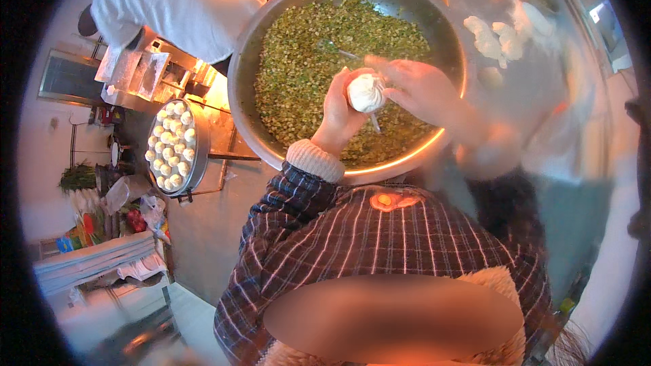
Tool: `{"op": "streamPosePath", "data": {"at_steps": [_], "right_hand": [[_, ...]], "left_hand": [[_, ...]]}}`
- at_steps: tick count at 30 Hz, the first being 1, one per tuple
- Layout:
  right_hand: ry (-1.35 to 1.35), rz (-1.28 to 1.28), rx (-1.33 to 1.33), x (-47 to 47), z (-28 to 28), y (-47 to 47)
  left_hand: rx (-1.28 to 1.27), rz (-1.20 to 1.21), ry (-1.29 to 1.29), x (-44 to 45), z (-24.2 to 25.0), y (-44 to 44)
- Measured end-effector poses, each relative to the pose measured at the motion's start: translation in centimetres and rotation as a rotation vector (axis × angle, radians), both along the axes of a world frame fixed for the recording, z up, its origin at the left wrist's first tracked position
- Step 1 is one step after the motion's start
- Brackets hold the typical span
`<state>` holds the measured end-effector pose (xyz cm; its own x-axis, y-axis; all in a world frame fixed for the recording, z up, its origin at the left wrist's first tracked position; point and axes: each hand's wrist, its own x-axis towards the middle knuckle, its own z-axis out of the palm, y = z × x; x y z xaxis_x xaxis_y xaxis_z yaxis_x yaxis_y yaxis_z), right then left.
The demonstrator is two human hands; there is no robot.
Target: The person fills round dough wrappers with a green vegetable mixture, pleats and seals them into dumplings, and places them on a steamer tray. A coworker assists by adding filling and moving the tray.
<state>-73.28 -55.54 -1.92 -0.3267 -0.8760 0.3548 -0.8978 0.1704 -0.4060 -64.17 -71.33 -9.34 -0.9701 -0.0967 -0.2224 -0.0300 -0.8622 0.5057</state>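
Note:
A pleated white dough bun (365,93) rests in my left hand (339,104), with its gathered folds turned to the right. My right hand (424,86) reaches in from the right, thumb and fingers at the folded side of the bun; it is partly blurred. Both hands are above a wide steel basin (245,107) of chopped green filling (310,76). Behind the hands, a metal spoon (348,54) lies in the filling, partly hidden. Below the bun a thin utensil end (375,123) shows; whether it belongs to the spoon I cannot tell.
Left of the basin, a round steamer tray (196,178) with several buns sits on a metal frame (234,156). Pieces of dough (485,38) lie on the floured worktop (529,76) at right. Another person in a white garment (168,5) stands at the upper left.

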Motion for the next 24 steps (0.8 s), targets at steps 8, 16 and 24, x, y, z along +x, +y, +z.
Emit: {"op": "streamPosePath", "data": {"at_steps": [8,16,24], "right_hand": [[-0.325,-0.258,-0.578,0.3,-2.2,7.9],[-0.354,-0.267,-0.459,-7.4,-4.8,19.3],[-1.536,-0.587,-0.688,-16.7,-10.3,30.2]], "left_hand": [[0.316,0.082,0.181,-6.2,1.5,14.3],[0.22,0.071,-0.088,-11.8,1.7,23.6],[0.128,0.135,-0.141,-14.7,1.3,24.4]]}}
